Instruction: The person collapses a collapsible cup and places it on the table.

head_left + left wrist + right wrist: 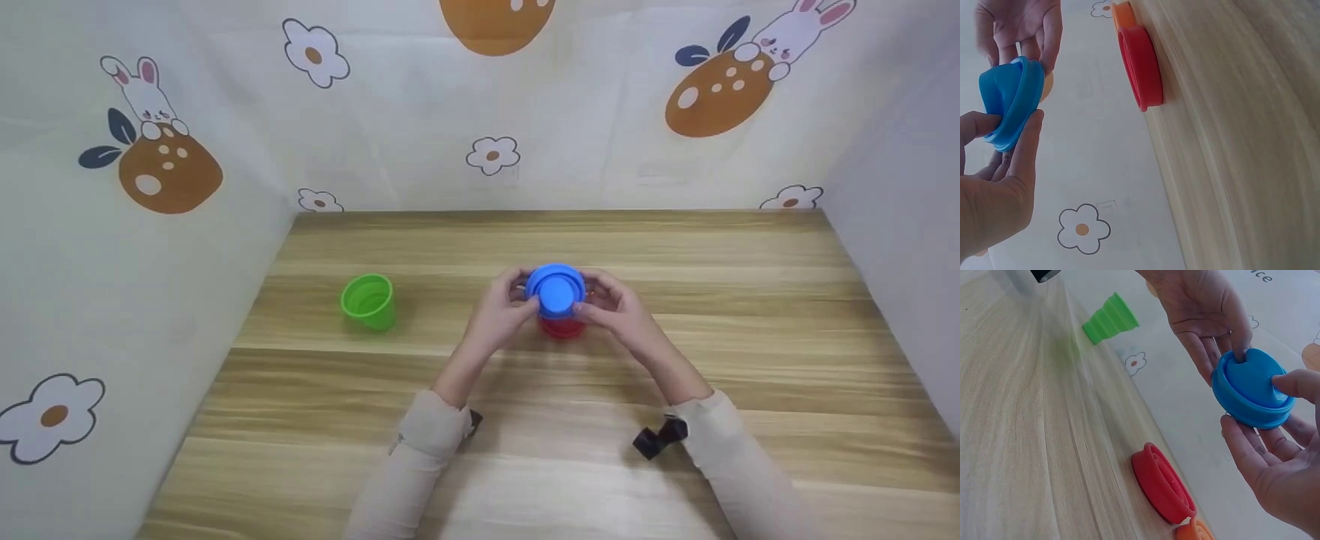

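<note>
A blue collapsible cup (556,294), mostly folded down, is held off the table between both hands. On one side my left hand (504,311) grips it, thumb pressing near the raised centre and fingers around the rim. From the other side my right hand (619,307) pinches it the same way. In the right wrist view the cup's middle (1255,379) looks dented under the thumbs. Below the hands, a red collapsible cup (1143,67) lies folded flat on the table. Next to it is an orange folded cup (1123,16), mostly hidden in the head view.
A green collapsible cup (369,300) stands extended on the wood-grain table (300,420), left of the hands. Patterned cloth walls (405,112) with flowers and rabbits enclose the table at the back and sides. Black wrist devices (660,437) sit at the cuffs.
</note>
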`<state>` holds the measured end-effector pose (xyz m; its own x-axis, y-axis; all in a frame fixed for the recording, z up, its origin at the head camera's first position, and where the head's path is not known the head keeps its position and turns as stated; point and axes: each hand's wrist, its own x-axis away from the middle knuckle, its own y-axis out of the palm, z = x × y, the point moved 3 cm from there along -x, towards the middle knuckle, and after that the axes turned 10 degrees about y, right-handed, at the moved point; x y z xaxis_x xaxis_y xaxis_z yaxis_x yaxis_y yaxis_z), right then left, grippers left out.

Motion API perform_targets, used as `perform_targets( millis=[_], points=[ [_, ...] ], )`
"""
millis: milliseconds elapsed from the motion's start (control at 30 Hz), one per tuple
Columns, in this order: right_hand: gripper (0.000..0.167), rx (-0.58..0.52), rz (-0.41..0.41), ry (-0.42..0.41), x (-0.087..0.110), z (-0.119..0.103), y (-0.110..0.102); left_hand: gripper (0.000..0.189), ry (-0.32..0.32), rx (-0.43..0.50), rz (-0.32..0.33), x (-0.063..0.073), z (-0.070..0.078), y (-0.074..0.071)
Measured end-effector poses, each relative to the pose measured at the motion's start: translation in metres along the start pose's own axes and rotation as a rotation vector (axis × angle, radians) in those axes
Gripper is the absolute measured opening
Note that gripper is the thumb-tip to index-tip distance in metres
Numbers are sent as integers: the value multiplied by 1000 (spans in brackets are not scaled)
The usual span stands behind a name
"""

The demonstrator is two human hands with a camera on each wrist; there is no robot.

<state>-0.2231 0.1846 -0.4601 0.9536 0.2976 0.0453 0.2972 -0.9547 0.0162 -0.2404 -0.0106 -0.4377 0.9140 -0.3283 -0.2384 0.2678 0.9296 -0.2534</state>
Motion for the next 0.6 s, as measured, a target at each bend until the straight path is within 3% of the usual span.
perform_targets(
  millis=[600],
  points=[
    [50, 25, 60, 24, -7, 1, 2, 38, 40, 9, 18, -3, 1, 3]
  ],
)
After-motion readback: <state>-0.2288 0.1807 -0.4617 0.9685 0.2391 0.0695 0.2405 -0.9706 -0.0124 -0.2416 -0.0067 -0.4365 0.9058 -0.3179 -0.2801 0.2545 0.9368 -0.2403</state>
